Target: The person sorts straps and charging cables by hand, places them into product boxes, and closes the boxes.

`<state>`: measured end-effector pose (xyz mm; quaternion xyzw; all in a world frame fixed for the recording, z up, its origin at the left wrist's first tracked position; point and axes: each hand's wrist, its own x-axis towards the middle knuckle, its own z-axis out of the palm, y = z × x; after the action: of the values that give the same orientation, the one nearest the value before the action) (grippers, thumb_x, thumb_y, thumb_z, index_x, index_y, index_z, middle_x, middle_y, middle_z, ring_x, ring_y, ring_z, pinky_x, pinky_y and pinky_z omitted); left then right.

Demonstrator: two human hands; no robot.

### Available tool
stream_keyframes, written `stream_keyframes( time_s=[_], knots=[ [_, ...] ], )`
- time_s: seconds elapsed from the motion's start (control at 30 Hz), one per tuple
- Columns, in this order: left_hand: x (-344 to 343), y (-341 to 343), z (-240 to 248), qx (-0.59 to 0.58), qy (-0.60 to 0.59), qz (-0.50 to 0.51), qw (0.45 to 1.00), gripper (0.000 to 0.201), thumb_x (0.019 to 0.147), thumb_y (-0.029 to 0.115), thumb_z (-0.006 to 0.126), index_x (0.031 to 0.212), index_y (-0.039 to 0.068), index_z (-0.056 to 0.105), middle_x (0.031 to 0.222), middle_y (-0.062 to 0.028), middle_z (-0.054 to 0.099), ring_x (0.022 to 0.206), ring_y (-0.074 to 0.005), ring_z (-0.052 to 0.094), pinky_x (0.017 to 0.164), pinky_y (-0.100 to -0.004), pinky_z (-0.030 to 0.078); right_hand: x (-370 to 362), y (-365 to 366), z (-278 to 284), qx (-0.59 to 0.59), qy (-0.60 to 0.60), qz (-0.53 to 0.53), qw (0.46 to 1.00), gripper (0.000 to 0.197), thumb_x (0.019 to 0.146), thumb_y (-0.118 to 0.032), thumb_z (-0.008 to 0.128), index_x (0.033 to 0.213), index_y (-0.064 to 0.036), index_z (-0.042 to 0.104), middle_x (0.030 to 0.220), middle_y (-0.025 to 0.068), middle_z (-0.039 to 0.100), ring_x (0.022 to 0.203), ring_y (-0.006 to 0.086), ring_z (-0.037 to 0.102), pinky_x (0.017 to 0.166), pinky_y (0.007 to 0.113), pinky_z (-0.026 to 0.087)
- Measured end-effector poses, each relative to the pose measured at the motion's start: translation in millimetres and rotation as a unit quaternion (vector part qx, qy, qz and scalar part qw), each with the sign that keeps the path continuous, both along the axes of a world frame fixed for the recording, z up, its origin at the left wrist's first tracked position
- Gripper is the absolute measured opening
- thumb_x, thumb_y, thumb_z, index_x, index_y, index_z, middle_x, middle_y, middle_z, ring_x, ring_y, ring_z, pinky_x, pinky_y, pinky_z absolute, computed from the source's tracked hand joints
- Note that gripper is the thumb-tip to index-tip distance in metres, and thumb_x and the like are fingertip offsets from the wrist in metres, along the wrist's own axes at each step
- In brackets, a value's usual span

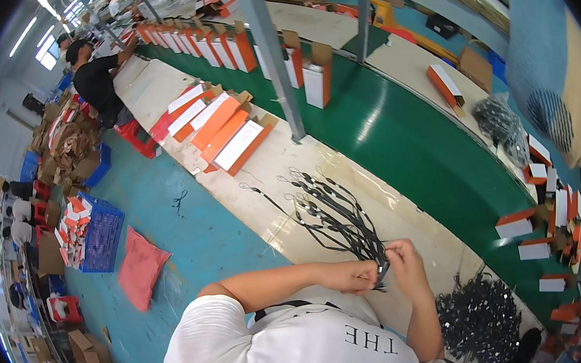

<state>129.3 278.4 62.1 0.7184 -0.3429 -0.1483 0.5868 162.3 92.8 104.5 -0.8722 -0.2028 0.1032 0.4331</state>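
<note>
Our left grip [357,276] clenches the black cord bundle [360,238]; our right grip [402,255] (closed or not, we cannot tell) is beside it. Beyond the bundle lie orange-and-white boxes [239,146].

A white T-shirt [279,354] with short, loose sleeves [203,330] carries black capital lettering [370,340], and both forearms [273,287] are bare.

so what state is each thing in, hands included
left hand: closed around the cords
right hand: fingers curled beside the cords, grip unclear
black cords: bunched at the left hand, fanned out on the table
dark pile: heaped, tangled
nearest box on the belt: upright, brown flap raised
boxes on the table: lying down, overlapping
blue basket: filled
pink cloth: lying on the floor
</note>
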Motion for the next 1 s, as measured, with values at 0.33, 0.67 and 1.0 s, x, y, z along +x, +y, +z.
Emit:
stream_keyframes(
  time_s=[0.33,0.67,1.0],
  knots=[
    [10,50,26,-0.099,0.207,-0.047,0.972,0.008,0.089,0.013,0.050,0.094,0.009,0.045,0.068,-0.0017,0.050,0.055,-0.0068,0.044,0.047,-0.0199,0.036,6,38,18,0.108,-0.106,0.132,0.980,0.015,0.087,-0.003,0.045,0.088,-0.0050,0.060,0.070,-0.0022,0.052,0.062,0.0055,0.047,0.050,0.022,0.039],
    [25,76,20,0.114,-0.304,0.296,0.898,0.025,0.072,0.013,0.062,0.093,0.003,0.054,0.084,-0.0069,0.054,0.067,-0.0231,0.054,0.058,-0.0319,0.046,-7,106,-18,0.552,0.455,-0.143,0.684,0.025,0.092,-0.014,0.045,0.114,-0.0041,0.049,0.087,0.0035,0.055,0.075,0.0123,0.050,0.069,0.025,0.043],
    [85,171,-33,0.332,-0.200,0.190,0.902,0.030,0.067,0.012,0.062,0.096,0.009,0.063,0.119,-0.0162,0.048,0.111,-0.0327,0.044,0.091,-0.0438,0.035,9,74,-56,0.511,0.295,-0.293,0.753,0.020,0.088,-0.013,0.052,0.107,-0.0062,0.051,0.098,0.0029,0.057,0.081,0.0109,0.054,0.070,0.025,0.046]
  ],
)
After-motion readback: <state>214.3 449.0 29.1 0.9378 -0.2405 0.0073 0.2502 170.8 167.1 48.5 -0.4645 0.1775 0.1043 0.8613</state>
